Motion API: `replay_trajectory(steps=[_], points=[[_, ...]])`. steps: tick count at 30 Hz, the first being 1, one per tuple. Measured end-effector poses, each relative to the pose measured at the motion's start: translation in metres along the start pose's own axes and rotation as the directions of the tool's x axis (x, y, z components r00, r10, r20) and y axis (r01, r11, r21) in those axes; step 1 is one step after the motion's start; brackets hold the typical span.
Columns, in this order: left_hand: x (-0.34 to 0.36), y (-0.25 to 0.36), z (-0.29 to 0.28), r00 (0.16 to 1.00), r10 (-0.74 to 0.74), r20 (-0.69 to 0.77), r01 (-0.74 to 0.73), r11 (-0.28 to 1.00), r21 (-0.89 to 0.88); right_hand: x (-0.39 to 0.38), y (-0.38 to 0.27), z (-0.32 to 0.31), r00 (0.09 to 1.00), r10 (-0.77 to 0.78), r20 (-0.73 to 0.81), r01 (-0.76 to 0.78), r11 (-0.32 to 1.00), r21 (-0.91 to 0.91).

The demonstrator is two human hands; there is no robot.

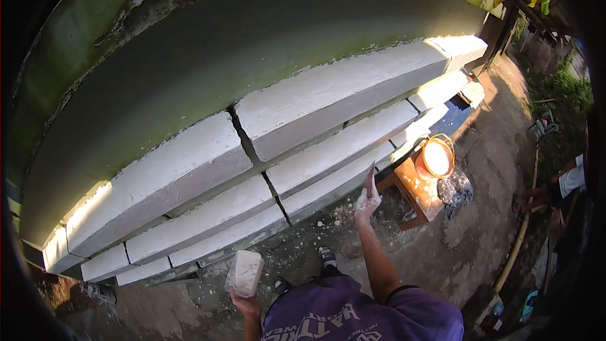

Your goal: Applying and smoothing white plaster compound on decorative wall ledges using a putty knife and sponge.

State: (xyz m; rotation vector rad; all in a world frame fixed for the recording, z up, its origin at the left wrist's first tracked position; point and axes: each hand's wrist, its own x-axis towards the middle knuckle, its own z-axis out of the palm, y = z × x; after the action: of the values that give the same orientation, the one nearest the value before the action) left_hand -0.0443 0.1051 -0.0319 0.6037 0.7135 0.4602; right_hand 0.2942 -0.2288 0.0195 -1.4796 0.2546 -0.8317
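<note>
- Basically, white slab-like piece [247, 274] is in the left hand [245, 303], low in view, in front of the stepped ledges; fingers closed around its near end.
- Right hand [367, 203]: smeared white, seems closed on a thin pointed tool [370, 178], tip up; exact grip too small to tell.
- Tool is near the lowest ledge's outer edge, left of the stool.
- Orange-brown stool [411, 183]: stands beside the ledges.
- Orange bucket [421, 166]: at stool's far edge, handle up, white stuff [437, 156] inside.
- Crumpled clear plastic [456, 187]: just beside the stool's right edge.
- White ledges [341, 98]: long, stepped, dark gaps between sections, green-stained wall [208, 50] behind.
- Ground [489, 196]: white bits scattered along the ledge base.
- Another person [572, 179]: partly visible, far right, well apart.
- Long pole [514, 249]: on the ground, right side.
</note>
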Motion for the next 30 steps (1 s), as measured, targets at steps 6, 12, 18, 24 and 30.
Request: replay_trajectory(steps=[6,12,18,24,30], points=[[-0.003,0.001,-0.003,0.999,0.008,0.045,-0.006,1.0,-0.029,0.106,0.002,0.014,0.999,0.052,0.015,-0.048,0.979,-0.199],[-0.009,-0.003,0.002,0.998,0.012,-0.063,-0.015,0.999,-0.048,0.012,0.033,0.028,0.966,0.08,0.246,-0.072,0.997,-0.041],[-0.007,-0.005,-0.008,0.997,0.012,-0.073,-0.018,0.997,-0.074,-0.05,0.061,-0.014,0.735,0.55,0.396,-0.662,0.71,0.241],[-0.001,-0.001,0.003,0.998,0.055,0.009,-0.053,0.993,-0.101,0.079,0.063,-0.011,0.979,0.176,-0.103,-0.166,0.982,0.095],[-0.003,0.001,-0.008,0.997,0.08,0.004,-0.08,0.994,-0.071,0.063,-0.011,0.049,0.999,0.002,0.033,-0.003,1.0,0.014]])
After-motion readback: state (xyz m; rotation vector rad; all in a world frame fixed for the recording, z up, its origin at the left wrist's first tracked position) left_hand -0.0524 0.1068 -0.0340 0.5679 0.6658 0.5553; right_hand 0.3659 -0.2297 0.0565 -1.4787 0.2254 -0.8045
